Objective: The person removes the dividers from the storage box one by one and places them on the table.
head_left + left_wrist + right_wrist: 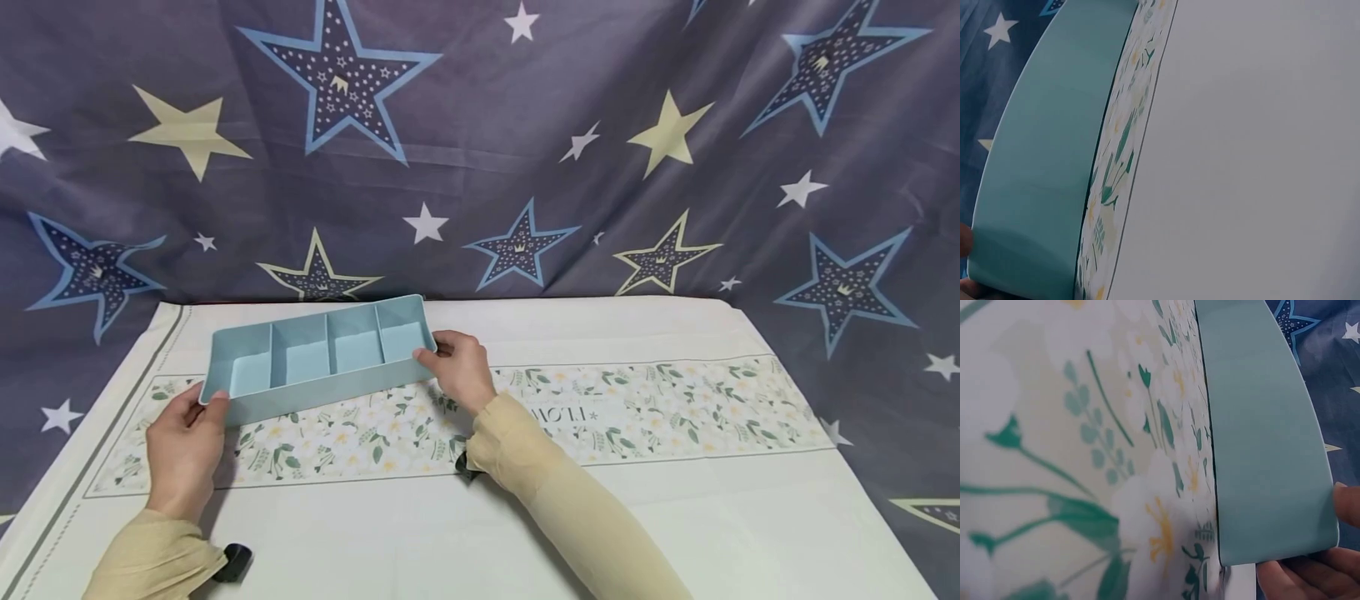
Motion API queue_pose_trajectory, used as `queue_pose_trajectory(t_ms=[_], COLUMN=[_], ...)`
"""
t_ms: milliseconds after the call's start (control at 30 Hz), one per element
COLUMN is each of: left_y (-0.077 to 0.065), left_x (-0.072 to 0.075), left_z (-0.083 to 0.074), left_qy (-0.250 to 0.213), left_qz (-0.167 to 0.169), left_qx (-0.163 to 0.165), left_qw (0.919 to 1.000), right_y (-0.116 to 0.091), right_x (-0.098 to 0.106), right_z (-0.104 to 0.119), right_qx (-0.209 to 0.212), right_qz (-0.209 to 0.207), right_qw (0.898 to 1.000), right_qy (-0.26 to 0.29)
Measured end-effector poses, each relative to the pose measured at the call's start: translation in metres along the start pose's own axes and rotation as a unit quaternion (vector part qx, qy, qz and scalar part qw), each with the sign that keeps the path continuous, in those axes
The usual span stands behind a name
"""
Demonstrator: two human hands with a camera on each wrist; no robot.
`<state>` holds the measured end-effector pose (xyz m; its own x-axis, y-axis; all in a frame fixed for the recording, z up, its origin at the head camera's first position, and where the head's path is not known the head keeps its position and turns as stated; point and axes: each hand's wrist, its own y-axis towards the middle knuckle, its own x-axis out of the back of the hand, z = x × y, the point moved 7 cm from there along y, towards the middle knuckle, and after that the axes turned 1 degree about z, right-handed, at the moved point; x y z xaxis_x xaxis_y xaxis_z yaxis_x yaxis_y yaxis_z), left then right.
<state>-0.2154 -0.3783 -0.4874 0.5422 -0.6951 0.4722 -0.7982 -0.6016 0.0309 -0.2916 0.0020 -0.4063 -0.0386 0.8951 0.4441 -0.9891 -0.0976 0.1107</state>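
Note:
A light blue, open-topped organizer box (315, 394) with several compartments in a row sits at the left of the table, slightly angled. Nothing is visible inside its compartments. My left hand (183, 450) grips its near left corner, thumb on the front wall. At the right end, my right hand (461, 371) pinches the corner between thumb and fingers. In the left wrist view the front wall (1047, 150) fills the left side, with only bits of fingertips at the edge. The right wrist view shows the thumb (1349, 503) against the box wall (1266, 437) and fingers beneath its end.
A white tablecloth (360, 542) with a flower-printed band (660, 417) covers the table. Behind it hangs a dark curtain with stars (480, 108). Black straps or devices (234, 563) show at both wrists beside the beige sleeves (577, 500).

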Motion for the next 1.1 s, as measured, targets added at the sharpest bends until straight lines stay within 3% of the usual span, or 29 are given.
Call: queue_pose_trajectory(t_ms=[167, 1100], left_y=[0.001, -0.006], left_x=[-0.004, -0.026], left_z=[0.001, -0.010], left_qy=[0.005, -0.007], left_qz=[-0.002, 0.007], left_qx=[-0.001, -0.018], left_qw=[1.0000, 0.9998], right_y=[-0.002, -0.012], right_x=[0.004, 0.024], right_z=[0.000, -0.011], right_qx=[0.011, 0.013], right_qz=[-0.002, -0.027], right_qw=[1.000, 1.000], right_qy=[-0.017, 0.002])
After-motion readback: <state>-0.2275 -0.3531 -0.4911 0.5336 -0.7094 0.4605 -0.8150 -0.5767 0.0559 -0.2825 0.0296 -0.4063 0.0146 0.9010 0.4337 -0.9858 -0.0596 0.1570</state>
